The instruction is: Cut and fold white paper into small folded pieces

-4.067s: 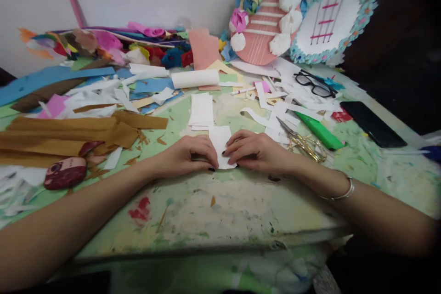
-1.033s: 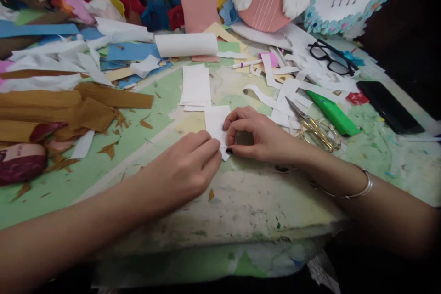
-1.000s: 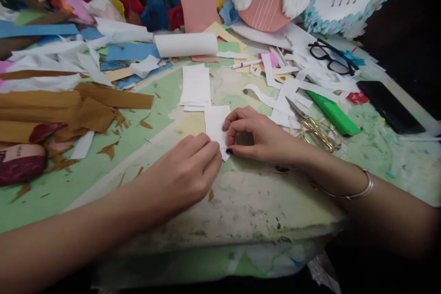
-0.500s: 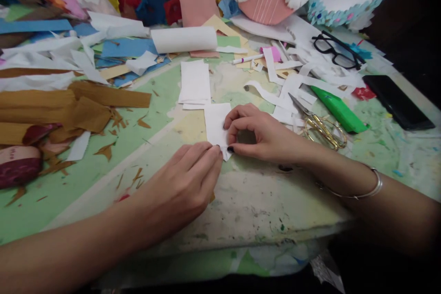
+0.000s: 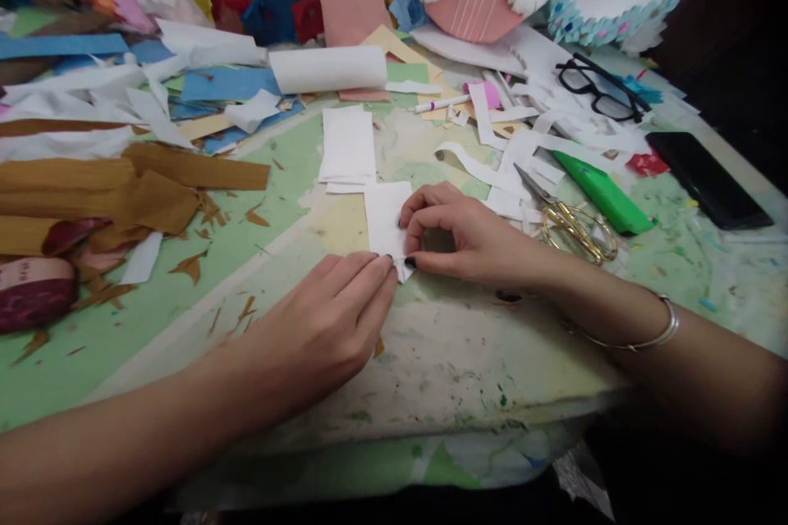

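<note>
A small white paper piece (image 5: 387, 217) lies on the table between my hands, its near end gathered and pinched. My left hand (image 5: 345, 312) is closed on that near end, fingertips pressed together at its lower left. On the right edge of the same piece, my right hand (image 5: 452, 234) is closed, thumb and fingers curled round in a pinch. Just beyond, a stack of white paper rectangles (image 5: 348, 143) lies flat. To the right of my right hand rest gold-handled scissors (image 5: 575, 230), blades pointing away to the upper left.
Brown crepe paper (image 5: 74, 193) and scraps cover the left side. A white paper roll (image 5: 329, 70) lies at the back. At the right are a green wrapped packet (image 5: 607, 193), a black phone (image 5: 707, 180), glasses (image 5: 600, 90) and white strips (image 5: 474, 168). Decorated pieces stand behind.
Both hands stay almost in place on the white paper piece. The whole view shifts very slightly; nothing is taken up or let go.
</note>
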A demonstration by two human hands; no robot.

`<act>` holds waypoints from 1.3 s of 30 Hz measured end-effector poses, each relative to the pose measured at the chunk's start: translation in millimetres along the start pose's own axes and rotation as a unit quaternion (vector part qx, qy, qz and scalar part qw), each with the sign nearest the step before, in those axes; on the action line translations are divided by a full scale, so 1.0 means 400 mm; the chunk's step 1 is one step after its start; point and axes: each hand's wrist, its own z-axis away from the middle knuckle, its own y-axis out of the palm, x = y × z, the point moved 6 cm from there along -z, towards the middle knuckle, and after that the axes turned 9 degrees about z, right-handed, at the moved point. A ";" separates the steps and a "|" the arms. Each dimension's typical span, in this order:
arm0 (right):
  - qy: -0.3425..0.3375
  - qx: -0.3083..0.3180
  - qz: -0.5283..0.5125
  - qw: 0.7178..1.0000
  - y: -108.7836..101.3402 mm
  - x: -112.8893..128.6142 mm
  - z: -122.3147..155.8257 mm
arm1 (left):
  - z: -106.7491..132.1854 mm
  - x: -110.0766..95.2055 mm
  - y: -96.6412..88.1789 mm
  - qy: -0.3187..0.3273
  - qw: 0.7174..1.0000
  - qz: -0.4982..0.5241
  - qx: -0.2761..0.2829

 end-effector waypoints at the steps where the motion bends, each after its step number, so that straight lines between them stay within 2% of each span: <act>1: 0.000 -0.001 0.001 1.000 0.000 0.000 0.000 | 0.001 0.001 0.003 0.000 1.000 0.002 0.002; 9: 0.000 -0.004 0.005 1.000 0.002 -0.003 0.000 | 0.007 0.006 0.007 -0.005 1.000 0.006 0.016; 28: 0.013 -0.009 -0.011 1.000 -0.002 -0.006 -0.005 | -0.004 0.005 -0.002 0.003 1.000 -0.001 0.005; 39: 0.032 -0.007 -0.014 0.999 -0.009 -0.024 -0.010 | -0.003 0.026 0.014 -0.024 0.997 0.072 0.023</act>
